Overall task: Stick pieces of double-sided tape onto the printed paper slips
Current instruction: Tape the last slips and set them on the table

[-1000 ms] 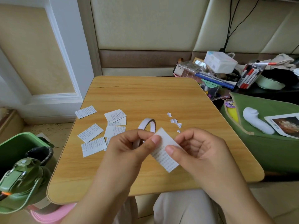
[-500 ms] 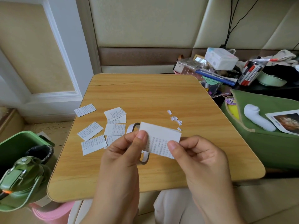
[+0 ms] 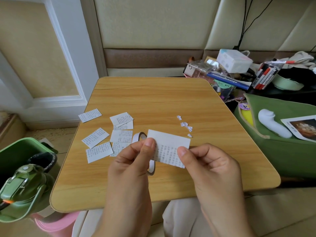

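Above the near middle of the wooden table (image 3: 171, 100) I hold a printed paper slip (image 3: 169, 146) between both hands. My left hand (image 3: 131, 163) pinches its left edge with thumb and fingers, and the white tape roll (image 3: 142, 136) hangs behind that hand, partly hidden. My right hand (image 3: 208, 166) pinches the slip's right edge with its thumb on top. Several other printed slips (image 3: 95, 137) lie scattered on the table's left part. Small white paper scraps (image 3: 185, 125) lie to the right of the held slip.
A green bin (image 3: 18, 151) and a green bottle (image 3: 22, 190) stand at the left, below table level. To the right sit a green bag (image 3: 282, 151) with a white object (image 3: 271, 124) and a cluttered shelf with pens (image 3: 265, 76) and boxes.
The slip has turned from a slanted position to nearly level and shifted slightly. Both hands kept their pinch on it, and the tape roll moved lower behind the left hand.
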